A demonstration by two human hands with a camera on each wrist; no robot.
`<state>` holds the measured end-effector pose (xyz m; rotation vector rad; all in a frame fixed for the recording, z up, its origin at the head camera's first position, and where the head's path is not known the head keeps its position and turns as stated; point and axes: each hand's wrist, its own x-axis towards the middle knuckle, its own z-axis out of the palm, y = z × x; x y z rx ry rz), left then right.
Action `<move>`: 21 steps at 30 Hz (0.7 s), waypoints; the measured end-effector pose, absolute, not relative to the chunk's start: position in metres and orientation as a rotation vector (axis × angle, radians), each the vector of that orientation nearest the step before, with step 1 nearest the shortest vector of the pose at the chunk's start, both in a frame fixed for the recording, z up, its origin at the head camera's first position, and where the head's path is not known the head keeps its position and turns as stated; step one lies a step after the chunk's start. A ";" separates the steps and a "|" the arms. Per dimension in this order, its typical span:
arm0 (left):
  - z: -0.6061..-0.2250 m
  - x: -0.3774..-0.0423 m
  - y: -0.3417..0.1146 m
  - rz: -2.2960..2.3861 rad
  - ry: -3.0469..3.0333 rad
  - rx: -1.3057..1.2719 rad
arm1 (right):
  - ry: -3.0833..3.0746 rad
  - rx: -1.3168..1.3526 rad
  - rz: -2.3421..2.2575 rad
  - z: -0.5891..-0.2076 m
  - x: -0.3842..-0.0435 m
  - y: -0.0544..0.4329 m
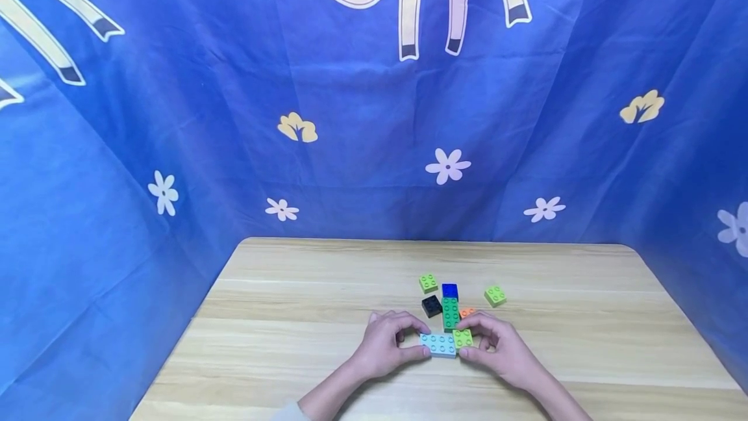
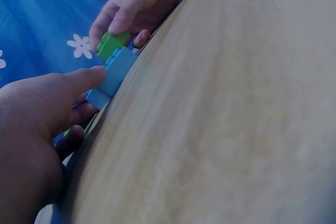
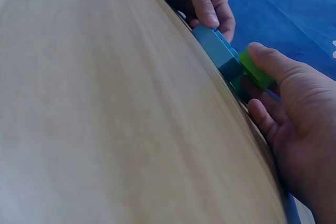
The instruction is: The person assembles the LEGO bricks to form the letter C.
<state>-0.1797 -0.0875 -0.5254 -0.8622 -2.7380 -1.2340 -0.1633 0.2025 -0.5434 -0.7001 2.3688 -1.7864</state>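
My left hand (image 1: 384,344) pinches the left end of a light blue building brick (image 1: 438,345) between thumb and fingers, low over the wooden table. At its right end, my right hand (image 1: 504,351) pinches a square lime green brick (image 1: 463,338). In the right wrist view the lime brick (image 3: 255,70) sits a little higher than the light blue brick (image 3: 218,51) and is tilted against its end. Just behind them a long green brick (image 1: 450,312) points away from me, with a dark blue brick (image 1: 449,291) at its far end.
A black brick (image 1: 431,306) and another lime brick (image 1: 428,282) lie left of the green one. An orange brick (image 1: 467,312), partly hidden by my right fingers, and a further lime brick (image 1: 495,295) are to the right. Blue patterned cloth (image 1: 362,167) hangs around the table (image 1: 280,317).
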 end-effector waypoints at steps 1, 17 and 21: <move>-0.525 -0.180 -0.087 -1.236 -2.738 -0.862 | 2.374 -0.700 -1.794 -0.544 -0.163 0.202; -0.528 -0.180 -0.086 -1.250 -2.769 -0.831 | 2.333 -0.711 -1.845 -0.547 -0.161 0.196; -0.529 -0.180 -0.085 -1.258 -2.776 -0.823 | 2.380 -0.749 -1.819 -0.547 -0.161 0.196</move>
